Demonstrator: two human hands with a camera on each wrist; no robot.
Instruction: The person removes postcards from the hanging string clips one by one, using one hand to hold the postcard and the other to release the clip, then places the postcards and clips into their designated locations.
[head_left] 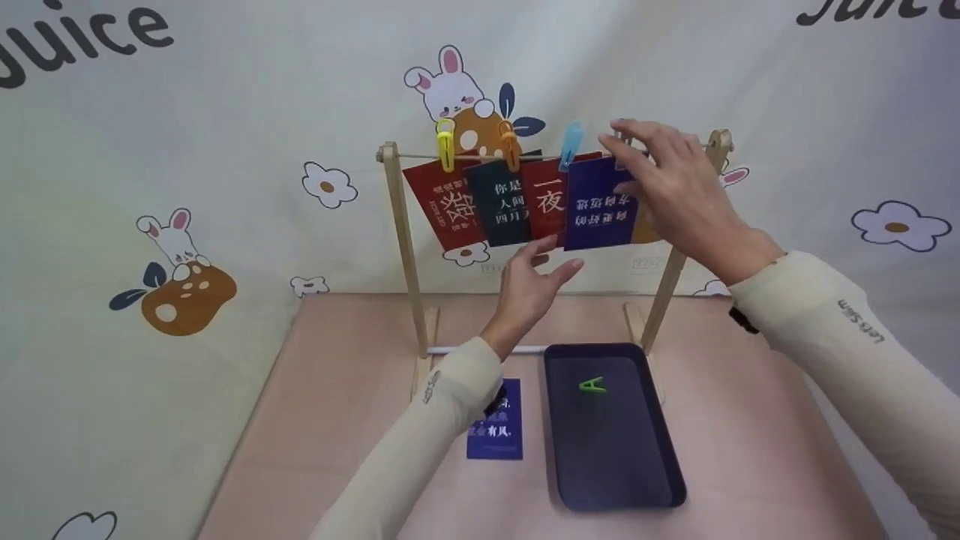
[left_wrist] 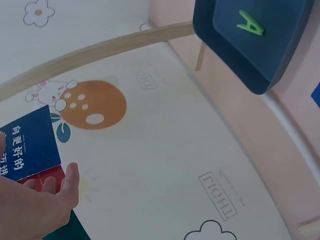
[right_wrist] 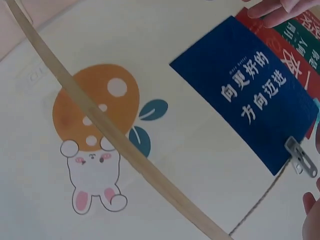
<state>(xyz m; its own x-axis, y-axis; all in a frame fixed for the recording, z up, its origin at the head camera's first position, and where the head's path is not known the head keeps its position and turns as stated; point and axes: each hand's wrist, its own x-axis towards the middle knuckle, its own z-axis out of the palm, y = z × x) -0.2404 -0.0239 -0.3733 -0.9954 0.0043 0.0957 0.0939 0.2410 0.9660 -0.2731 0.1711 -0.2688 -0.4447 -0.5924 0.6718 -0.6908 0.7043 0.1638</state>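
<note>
A blue card (head_left: 596,214) with white characters hangs from the rack's string (right_wrist: 257,202). A grey clip (right_wrist: 299,157) bites its upper edge at one corner. Around that clip my right hand (head_left: 679,180) is raised, thumb and fingers spread apart and off the clip. My left hand (head_left: 529,289) is held just below the cards with loosely bent fingers, gripping nothing. Left of the blue card hang a red card (head_left: 546,196) near a light blue clip (head_left: 571,142), a dark green card (head_left: 499,206) under an orange clip (head_left: 511,146), and another red card (head_left: 442,202) under a yellow clip (head_left: 445,146).
The wooden rack (head_left: 405,247) stands at the back of the pink-covered table (head_left: 330,375). In front is a dark tray (head_left: 555,450) holding a green clip (head_left: 592,385). Another blue card (head_left: 499,442) lies left of the tray, partly behind my left sleeve. A printed cloth (head_left: 247,135) hangs behind.
</note>
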